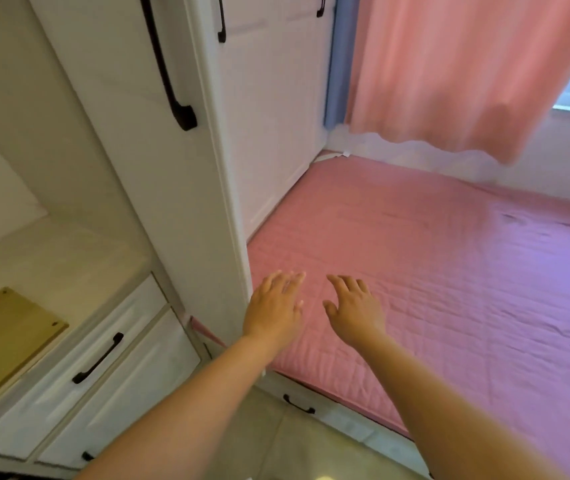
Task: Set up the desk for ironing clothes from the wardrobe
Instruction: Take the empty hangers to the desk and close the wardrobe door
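Pink quilted bed cover lies flat under both our hands; left hand and right hand hover just above it, fingers spread, each grip open and empty. White wardrobe stands shut at left, its black handle untouched. No clothes or iron in view. We judge the setup barely begun: garments and surface preparation remain.

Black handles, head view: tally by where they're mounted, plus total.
Wardrobe door handles: 3
Desk drawer handles: 2
Under-bed drawer handle: 1
Total: 6
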